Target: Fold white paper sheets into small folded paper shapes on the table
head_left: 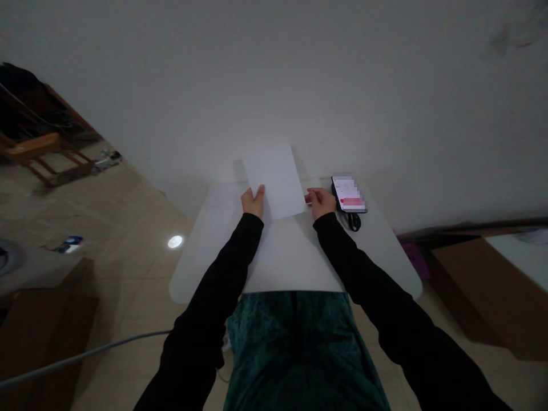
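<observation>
White paper pinched in L hand, R hand curled by its R edge, grip unclear

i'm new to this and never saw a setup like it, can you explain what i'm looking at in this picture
There is no machine here: a person is working bare-handed, wearing long black sleeves. The single picture comes from a camera on that person's head, looking forward and down, so you see roughly what they see.

The left hand holds a flat rectangular sheet of white paper by its left side, thumb on top. The right hand is at the sheet's right edge, fingers bent; whether it touches is too small to tell.

Below them is a smooth white table with rounded corners. Beside the right hand are a dark-edged phone with a lit screen, partly pixelated, and a small rounded black object.
</observation>
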`<state>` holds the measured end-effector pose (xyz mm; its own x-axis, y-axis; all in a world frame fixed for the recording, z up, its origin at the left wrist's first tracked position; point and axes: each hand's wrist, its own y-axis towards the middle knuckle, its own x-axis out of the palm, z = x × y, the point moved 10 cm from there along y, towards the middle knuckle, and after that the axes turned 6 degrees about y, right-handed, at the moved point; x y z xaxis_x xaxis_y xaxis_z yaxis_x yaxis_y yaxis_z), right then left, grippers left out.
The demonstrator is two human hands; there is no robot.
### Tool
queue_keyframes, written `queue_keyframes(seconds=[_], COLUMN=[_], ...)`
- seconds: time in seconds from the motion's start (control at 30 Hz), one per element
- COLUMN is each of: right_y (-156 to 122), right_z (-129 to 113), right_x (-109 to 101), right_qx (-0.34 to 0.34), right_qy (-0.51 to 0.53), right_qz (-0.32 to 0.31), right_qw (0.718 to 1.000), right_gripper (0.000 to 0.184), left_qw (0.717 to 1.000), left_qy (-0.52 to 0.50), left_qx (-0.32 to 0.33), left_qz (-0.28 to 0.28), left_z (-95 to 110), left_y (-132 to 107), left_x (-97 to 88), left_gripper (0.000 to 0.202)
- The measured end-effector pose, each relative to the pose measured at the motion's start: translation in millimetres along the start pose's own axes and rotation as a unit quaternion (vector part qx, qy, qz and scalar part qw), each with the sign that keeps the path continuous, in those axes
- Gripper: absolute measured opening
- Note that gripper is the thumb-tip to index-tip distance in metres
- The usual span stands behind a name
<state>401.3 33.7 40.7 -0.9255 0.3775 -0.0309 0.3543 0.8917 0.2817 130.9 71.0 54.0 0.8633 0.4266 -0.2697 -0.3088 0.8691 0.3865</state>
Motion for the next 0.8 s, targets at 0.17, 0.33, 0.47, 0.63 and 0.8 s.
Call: queue_keyframes(seconds=[0.17, 0.33, 0.47, 0.63, 0.8], right_y=[1.7, -8.0, -2.9, -0.8, -2.6], right_z=[11.7, 4.3, -25.6, -35.5, -41.1], right_x=[5.1, 16.8, 5.8, 21.2, 25.1], right_qx=[0.039, 0.045, -0.044, -0.107, -0.145], right_qy=[0.014, -0.035, -0.251, -0.468, -0.493], right_qz=[-0.008, -0.041, -0.038, -0.154, -0.19], right_qw=[0.999, 0.998, 0.966, 0.864, 0.837], right_gripper=[0.044, 0.021, 0.026, 0.034, 0.032], left_qw=[0.998, 0.999, 0.985, 0.895, 0.867], left_qy=[-0.005, 0.0, 0.136, 0.318, 0.349], left_qx=[-0.056, -0.033, 0.103, 0.305, 0.33], left_qz=[-0.006, -0.03, 0.028, -0.073, -0.134], left_z=[-17.6, -9.6, 38.9, 99.6, 103.4], left_y=[2.5, -3.0, -10.1, -41.1, -52.0], left_x=[-0.1, 9.5, -11.0, 15.9, 38.0], left_gripper=[0.032, 0.031, 0.057, 0.056, 0.059])
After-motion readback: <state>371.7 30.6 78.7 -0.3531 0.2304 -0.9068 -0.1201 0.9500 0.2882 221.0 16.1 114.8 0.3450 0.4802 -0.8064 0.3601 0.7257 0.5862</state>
